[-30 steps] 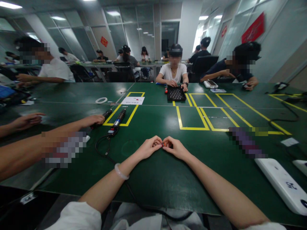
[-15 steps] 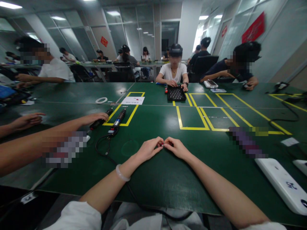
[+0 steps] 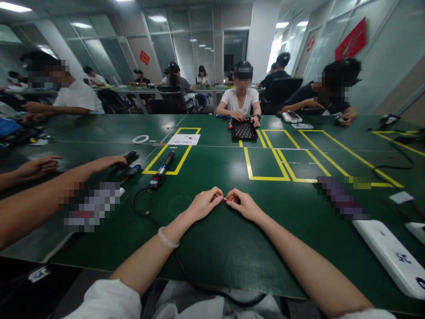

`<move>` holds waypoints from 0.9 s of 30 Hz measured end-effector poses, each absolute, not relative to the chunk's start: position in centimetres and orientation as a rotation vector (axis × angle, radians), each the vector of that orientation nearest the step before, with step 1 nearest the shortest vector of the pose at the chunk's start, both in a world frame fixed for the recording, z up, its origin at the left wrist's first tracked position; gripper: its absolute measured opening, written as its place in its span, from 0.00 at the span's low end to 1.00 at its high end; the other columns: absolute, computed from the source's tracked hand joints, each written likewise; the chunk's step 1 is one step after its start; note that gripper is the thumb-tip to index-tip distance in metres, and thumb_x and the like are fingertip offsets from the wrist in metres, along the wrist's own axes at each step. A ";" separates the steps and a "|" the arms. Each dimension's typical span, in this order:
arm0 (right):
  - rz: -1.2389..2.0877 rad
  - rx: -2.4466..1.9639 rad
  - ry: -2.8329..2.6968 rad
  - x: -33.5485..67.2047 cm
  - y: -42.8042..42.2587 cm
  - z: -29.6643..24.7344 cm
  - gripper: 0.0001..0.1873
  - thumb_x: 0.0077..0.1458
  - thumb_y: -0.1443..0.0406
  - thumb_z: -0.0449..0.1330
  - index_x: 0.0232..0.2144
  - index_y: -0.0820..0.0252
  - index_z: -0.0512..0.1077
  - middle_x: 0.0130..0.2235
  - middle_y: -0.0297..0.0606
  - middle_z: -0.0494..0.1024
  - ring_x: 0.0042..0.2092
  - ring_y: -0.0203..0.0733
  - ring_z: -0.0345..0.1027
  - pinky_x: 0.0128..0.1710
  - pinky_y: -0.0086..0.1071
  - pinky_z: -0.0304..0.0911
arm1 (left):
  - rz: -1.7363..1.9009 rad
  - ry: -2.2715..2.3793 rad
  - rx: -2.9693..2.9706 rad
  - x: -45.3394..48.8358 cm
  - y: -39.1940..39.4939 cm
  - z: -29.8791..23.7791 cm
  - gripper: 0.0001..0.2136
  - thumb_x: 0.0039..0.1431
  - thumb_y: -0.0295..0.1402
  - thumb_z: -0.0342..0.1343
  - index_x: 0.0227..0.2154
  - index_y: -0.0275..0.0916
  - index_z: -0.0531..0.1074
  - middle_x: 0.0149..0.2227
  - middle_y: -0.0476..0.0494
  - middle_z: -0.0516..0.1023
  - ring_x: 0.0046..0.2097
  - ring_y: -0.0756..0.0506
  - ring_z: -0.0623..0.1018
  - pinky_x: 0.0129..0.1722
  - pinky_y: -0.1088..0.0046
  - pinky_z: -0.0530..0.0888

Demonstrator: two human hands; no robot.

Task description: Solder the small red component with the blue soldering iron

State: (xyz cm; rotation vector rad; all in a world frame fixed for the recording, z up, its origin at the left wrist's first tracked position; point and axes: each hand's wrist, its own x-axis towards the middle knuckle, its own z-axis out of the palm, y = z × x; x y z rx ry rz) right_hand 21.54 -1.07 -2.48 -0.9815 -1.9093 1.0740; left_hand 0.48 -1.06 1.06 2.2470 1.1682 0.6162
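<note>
We note a white ring (image 3: 140, 142) left of a printed sheet (image 3: 183, 139); the sheet overlaps yellow tape (image 3: 184, 160); a corded black-and-blue tool (image 3: 164, 165) crosses the tape's near edge. Opposite, we record a black tray (image 3: 245, 129) before a seated person (image 3: 241, 99); at right, a white device (image 3: 388, 254) lies on the green table (image 3: 215, 164).

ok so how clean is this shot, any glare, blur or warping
Head view: ceiling lights show as bright white patches, and the green table carries a soft sheen; head view, edges: wide-angle warping makes the right wall lean; head view, centre: the small reddish piece between the left hand and right hand is too small to make out.
</note>
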 end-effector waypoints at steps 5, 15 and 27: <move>1.087 -0.988 -1.893 21.6 -1.1 -2.6 0.10 0.57 0.60 0.59 0.38 0.61 0.69 0.30 0.32 0.71 0.30 0.34 0.63 0.31 0.28 0.59 | 0.705 1.402 2.301 -2.5 1.1 1.5 0.15 0.65 0.43 0.44 0.48 0.42 0.67 0.43 0.46 0.77 0.45 0.46 0.76 0.46 0.69 0.70; 1.080 -0.991 -1.896 21.6 -1.1 -2.6 0.09 0.57 0.61 0.59 0.37 0.61 0.69 0.30 0.33 0.71 0.31 0.34 0.63 0.31 0.28 0.59 | 0.500 2.594 2.013 -16.0 5.3 1.0 0.32 0.58 0.48 0.52 0.60 0.34 0.59 0.60 0.29 0.63 0.57 0.31 0.67 0.53 0.54 0.67; 1.098 -1.011 -1.892 21.5 -1.2 -2.5 0.10 0.57 0.60 0.59 0.37 0.61 0.68 0.29 0.32 0.70 0.30 0.34 0.62 0.30 0.27 0.59 | 0.176 2.453 1.914 -17.7 5.9 0.9 0.29 0.54 0.48 0.56 0.57 0.41 0.63 0.58 0.35 0.68 0.54 0.34 0.72 0.46 0.61 0.71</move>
